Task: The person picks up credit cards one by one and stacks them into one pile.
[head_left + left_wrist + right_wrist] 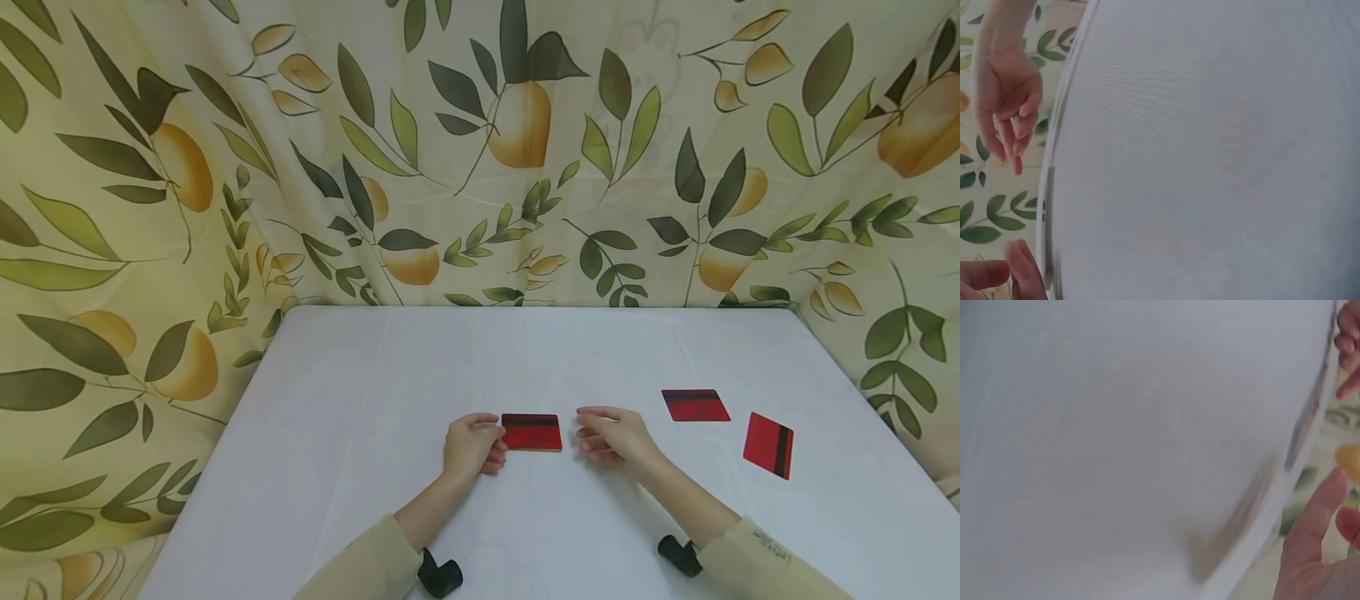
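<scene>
A small stack of red cards (532, 433), the top one with a black stripe along its far edge, lies on the white table in the head view. My left hand (472, 446) holds the stack at its left edge with curled fingers; the tips cover that corner. To the right of the stack is my right hand (615, 433), its fingers loosely bent and apart from the cards, with nothing in them. In the left wrist view the stack (1049, 231) shows edge-on beside the left fingertips (1020, 259). The right thumb shows low in the right wrist view.
Two single red cards with black stripes lie on the table's right side: one level card (696, 406) and one tilted card (768, 447) nearer. Behind the white table (360, 375) hangs a leaf-and-fruit patterned curtain (465, 208). Dark wrist devices (441, 577) sit by both sleeves.
</scene>
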Available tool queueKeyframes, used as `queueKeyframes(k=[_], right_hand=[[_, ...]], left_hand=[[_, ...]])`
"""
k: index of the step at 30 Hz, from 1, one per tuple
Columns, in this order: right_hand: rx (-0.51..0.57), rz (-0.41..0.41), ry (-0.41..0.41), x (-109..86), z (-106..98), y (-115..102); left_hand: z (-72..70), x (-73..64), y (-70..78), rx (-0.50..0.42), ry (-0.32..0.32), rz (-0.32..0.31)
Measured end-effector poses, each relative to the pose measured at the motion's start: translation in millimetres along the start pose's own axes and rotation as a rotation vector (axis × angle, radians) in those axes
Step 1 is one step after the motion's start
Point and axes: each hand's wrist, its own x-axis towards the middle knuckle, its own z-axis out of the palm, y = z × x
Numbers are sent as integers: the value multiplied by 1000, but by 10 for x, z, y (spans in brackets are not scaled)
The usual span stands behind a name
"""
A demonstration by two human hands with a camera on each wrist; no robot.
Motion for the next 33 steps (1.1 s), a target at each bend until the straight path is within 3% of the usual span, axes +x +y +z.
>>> queueKeyframes(k=[6,9,16,20,27,33], right_hand=[[17,16,-100,-20,-420,-82],[26,3,-124,-28,-643,-118],[-81,-95,-204,-50,-1133,-110],[-79,-85,-210,-52,-1340,-68],[-161,-66,-178,-23,-1616,2],[-31,-58,-159,16,-1913,102]], left_hand=[[137,-47,118,-56,-77,-28],[231,-52,171,-48,-118,-1],[526,44,233,-24,-183,69],[740,100,251,-35,-209,75],[1172,152,236,-71,-196,-11],[1453,224,222,-118,-214,-75]])
